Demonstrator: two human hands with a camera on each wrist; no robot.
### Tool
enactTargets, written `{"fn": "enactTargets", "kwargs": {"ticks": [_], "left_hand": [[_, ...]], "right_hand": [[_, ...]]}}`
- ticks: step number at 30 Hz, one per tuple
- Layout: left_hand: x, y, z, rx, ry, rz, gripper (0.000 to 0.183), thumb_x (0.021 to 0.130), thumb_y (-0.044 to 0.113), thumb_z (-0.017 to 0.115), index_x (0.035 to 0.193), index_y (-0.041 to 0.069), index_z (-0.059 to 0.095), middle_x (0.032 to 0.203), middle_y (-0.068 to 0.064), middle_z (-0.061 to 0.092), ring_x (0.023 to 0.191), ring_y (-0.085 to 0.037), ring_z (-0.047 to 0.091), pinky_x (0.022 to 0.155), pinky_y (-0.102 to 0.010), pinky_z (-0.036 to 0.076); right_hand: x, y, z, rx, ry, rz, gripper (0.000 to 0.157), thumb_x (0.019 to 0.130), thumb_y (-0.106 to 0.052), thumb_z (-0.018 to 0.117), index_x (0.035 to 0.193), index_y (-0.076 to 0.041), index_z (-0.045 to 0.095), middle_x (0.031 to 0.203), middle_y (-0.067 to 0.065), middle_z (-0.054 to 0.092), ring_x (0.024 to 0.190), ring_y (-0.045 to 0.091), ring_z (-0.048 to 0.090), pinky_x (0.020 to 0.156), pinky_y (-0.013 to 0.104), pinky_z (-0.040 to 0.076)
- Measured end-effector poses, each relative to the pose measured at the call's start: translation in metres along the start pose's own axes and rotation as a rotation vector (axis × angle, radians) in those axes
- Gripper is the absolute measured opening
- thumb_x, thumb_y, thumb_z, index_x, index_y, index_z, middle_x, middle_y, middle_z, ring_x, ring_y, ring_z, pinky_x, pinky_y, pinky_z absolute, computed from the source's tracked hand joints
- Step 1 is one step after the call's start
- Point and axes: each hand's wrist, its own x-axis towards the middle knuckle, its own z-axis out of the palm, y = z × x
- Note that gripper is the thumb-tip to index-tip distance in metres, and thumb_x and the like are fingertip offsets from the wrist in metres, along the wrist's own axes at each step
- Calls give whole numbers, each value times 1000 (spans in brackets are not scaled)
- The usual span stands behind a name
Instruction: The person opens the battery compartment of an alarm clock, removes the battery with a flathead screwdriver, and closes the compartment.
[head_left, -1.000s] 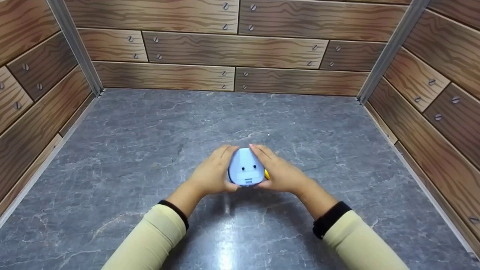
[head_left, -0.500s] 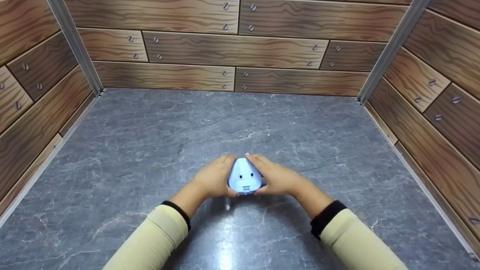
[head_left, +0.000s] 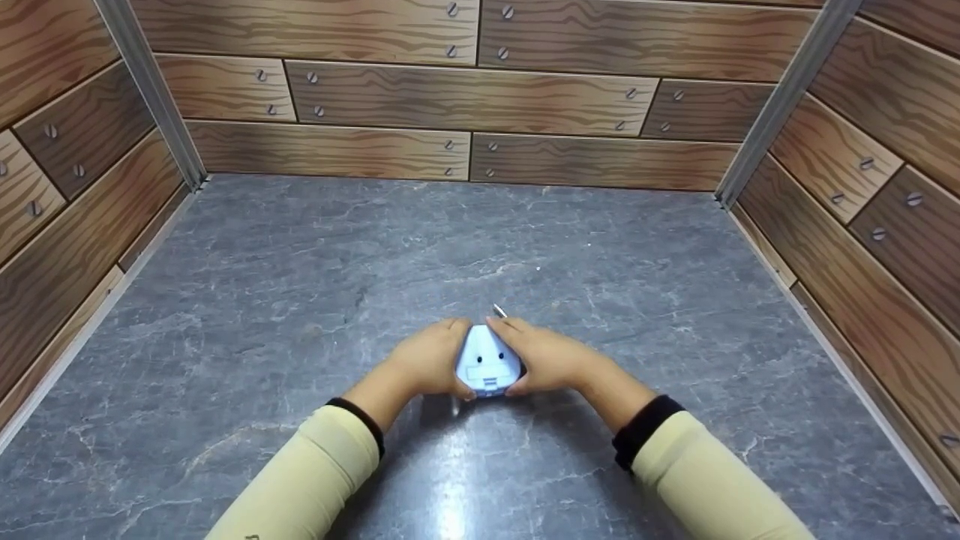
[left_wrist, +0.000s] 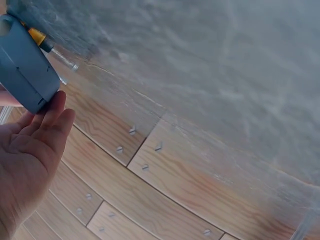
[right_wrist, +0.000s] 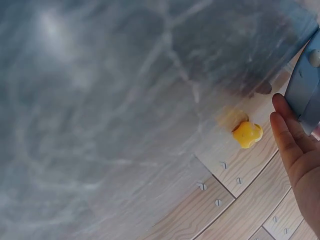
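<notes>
A light blue plastic case [head_left: 486, 360], rounded and narrower at its far end, is held between both hands. Its upper face has two small dark dots, and a slotted tab sits at the near edge. My left hand [head_left: 429, 358] grips the left side, thumb at the near corner. The right side is gripped by my right hand [head_left: 553, 355] in the same way. Beyond the right fingers shows the metal tip [head_left: 499, 310] of a screwdriver [left_wrist: 36, 36]. In the left wrist view it has a yellow and dark handle and a metal shaft; the right wrist view shows its yellow handle end [right_wrist: 247, 134].
A grey marbled tabletop [head_left: 360, 247] spreads around the hands, with a bright reflection near the front. Wood-patterned panels [head_left: 465, 94] stand along the back and both sides, joined by metal corner posts [head_left: 787, 97].
Both hands have moved the blue case nearer the person and slightly left, and it looks smaller. The yellow part at its right is hidden in the head view; the screwdriver's metal tip now shows.
</notes>
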Motion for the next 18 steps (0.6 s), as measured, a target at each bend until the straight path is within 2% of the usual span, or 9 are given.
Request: {"fn": "enactTargets", "kwargs": {"ticks": [11, 18], "left_hand": [[2, -2, 0, -25, -79, -18, 95, 59, 42, 81, 133, 0, 39, 126, -14, 52, 116, -27, 48, 102, -35, 36], [2, -4, 2, -32, -94, -5, 88, 58, 42, 81, 127, 2, 44, 116, -11, 58, 107, -24, 53, 97, -35, 41]], "right_hand": [[2, 1, 1, 31, -45, 27, 102, 66, -34, 79, 144, -2, 21, 143, 17, 31, 128, 29, 35, 107, 39, 28], [2, -1, 1, 60, -83, 56, 101, 67, -34, 78, 144, -2, 21, 144, 17, 31, 130, 28, 32, 108, 39, 25]]}}
